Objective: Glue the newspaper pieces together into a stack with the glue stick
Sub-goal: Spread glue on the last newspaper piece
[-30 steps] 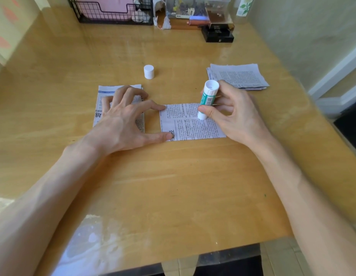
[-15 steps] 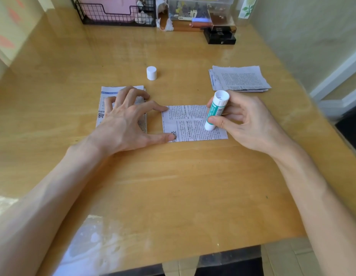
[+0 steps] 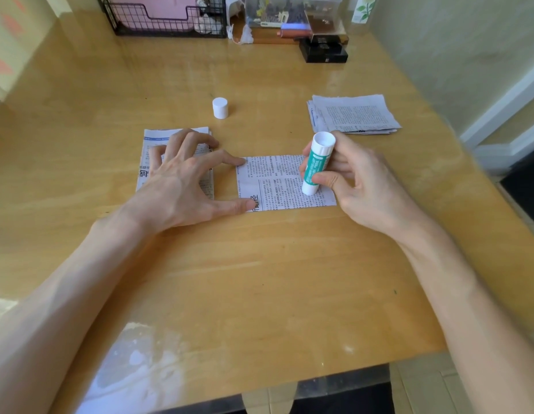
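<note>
cylindrical glue stick (image 3: 315, 167) in right hand (image 3: 367, 186), seemingly touching rectangular newspaper piece (image 3: 276, 182)

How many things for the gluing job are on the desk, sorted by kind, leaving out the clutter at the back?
Glue stick: 1
Glue stick cap: 1
Single newspaper piece: 1
Newspaper piles: 2, the left pile and the far right pile
Total: 5

Glue stick (image 3: 316, 165) in right hand (image 3: 364, 186); tip on newspaper piece (image 3: 277, 186)
</note>
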